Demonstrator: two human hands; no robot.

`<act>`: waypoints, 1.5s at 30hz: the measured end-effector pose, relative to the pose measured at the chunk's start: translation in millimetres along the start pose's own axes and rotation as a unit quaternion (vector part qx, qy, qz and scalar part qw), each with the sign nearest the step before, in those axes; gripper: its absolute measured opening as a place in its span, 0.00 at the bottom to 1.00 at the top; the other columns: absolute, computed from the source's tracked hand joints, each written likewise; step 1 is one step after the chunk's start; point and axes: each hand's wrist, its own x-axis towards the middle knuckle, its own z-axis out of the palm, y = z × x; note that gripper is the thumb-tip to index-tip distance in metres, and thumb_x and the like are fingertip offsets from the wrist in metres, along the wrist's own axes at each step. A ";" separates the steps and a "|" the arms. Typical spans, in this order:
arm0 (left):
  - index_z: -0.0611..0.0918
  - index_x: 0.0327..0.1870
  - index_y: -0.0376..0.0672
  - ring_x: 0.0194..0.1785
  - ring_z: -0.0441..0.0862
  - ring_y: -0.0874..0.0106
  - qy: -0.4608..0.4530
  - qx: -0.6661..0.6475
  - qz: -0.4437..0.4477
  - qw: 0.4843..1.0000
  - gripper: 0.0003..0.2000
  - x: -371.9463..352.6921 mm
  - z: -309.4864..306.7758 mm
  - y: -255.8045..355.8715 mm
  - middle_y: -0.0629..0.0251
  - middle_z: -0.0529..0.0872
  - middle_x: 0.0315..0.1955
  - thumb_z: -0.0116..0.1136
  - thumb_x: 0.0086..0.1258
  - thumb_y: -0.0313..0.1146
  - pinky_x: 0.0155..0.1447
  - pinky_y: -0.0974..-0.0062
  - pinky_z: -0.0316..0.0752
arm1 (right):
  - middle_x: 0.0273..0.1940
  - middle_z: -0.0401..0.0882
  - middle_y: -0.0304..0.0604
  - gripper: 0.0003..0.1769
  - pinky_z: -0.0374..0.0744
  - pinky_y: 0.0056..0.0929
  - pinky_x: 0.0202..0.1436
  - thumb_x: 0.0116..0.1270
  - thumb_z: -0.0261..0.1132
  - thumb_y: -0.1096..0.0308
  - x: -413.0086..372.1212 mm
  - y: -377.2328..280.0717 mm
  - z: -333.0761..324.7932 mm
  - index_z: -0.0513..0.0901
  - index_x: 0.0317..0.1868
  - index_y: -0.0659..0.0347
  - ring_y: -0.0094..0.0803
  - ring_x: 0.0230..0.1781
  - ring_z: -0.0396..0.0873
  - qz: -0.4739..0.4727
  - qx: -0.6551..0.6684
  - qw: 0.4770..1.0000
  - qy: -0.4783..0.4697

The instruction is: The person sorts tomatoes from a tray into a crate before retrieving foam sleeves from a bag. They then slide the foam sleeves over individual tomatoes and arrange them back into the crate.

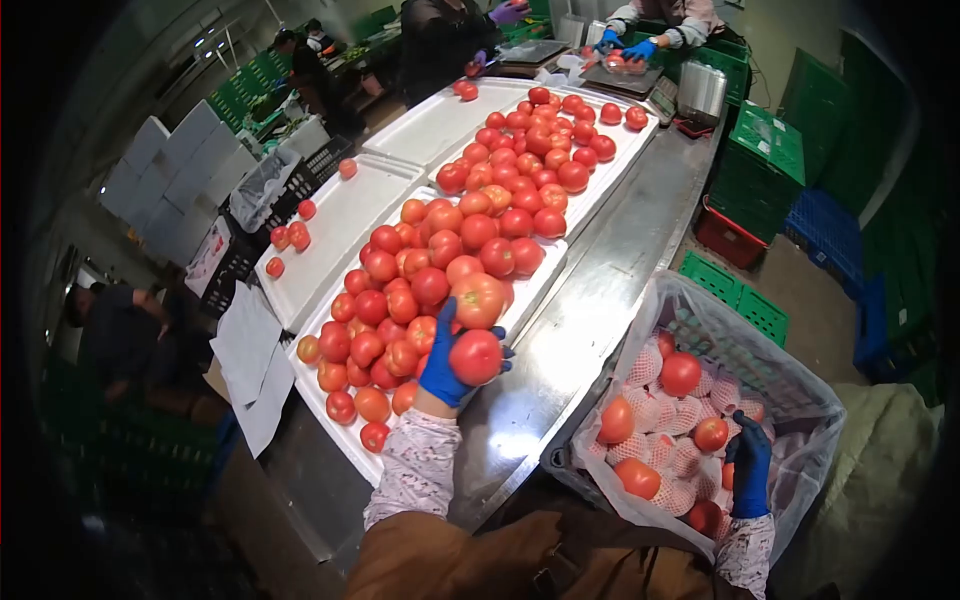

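A: Where are your hands right now?

B: Your left hand (447,365) is over the near tray (540,282), palm under a red tomato (476,357), with its fingers curled round it. A larger tomato (480,300) sits just beyond, close by the thumb; whether you have hold of that one too, I can't tell.

A: And my right?

B: Your right hand (752,468) is down in the crate (572,452), fingers bent beside a small tomato (711,434). They reach its edge, but I can't tell whether they grasp it or only rest there.

A: What else lies in the crate?

B: Tomatoes in pink foam nets (685,415), with bare ones on top, one red (681,373) near the far side. A clear liner (800,375) covers the walls. The crate is beside the metal table (510,410), on your right.

A: So what am I in the middle of?

B: Handling tomatoes at two places at once, I'd judge — one lifted at the tray, others under your fingers in the crate.

A: What does a move from here call for?

B: On the left, a steady cupped hold, clear of the pile; on the right, a light touch, since the fruit is packed close and could bruise. Across the table, a co-worker's blue gloves (640,48) are well apart from yours.
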 end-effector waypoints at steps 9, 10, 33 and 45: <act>0.71 0.49 0.38 0.30 0.81 0.59 0.064 -0.025 0.027 0.997 0.29 -26.6 -19.5 16.6 0.56 0.81 0.31 0.48 0.61 0.58 0.32 0.61 0.78 | 0.17 0.69 0.34 0.17 0.64 0.14 0.21 0.65 0.50 0.66 2.3 12.4 6.2 0.74 0.51 0.66 0.17 0.16 0.67 0.030 -0.018 0.999 0.006; 0.72 0.48 0.37 0.30 0.80 0.59 0.081 -0.016 0.042 0.996 0.30 -25.0 -21.5 18.2 0.55 0.81 0.31 0.49 0.60 0.58 0.34 0.61 0.78 | 0.18 0.70 0.35 0.17 0.65 0.14 0.23 0.65 0.50 0.67 2.0 11.1 7.9 0.74 0.51 0.67 0.18 0.17 0.68 0.034 -0.006 0.999 0.010; 0.74 0.47 0.40 0.34 0.78 0.67 0.252 0.043 0.358 0.898 0.28 140.6 -122.4 190.7 0.59 0.79 0.34 0.58 0.55 0.55 0.40 0.71 0.76 | 0.18 0.72 0.36 0.17 0.67 0.15 0.19 0.64 0.51 0.65 6.3 24.6 -11.9 0.74 0.50 0.66 0.20 0.14 0.69 0.013 0.007 1.000 0.022; 0.66 0.57 0.39 0.46 0.76 0.61 -0.250 0.269 -0.063 0.928 0.27 31.2 116.9 -57.0 0.57 0.75 0.47 0.50 0.62 0.48 0.50 0.63 0.72 | 0.60 0.63 0.47 0.38 0.63 0.33 0.62 0.55 0.65 0.64 -46.5 -56.0 71.6 0.59 0.64 0.61 0.36 0.59 0.64 -0.238 -0.132 0.957 -0.099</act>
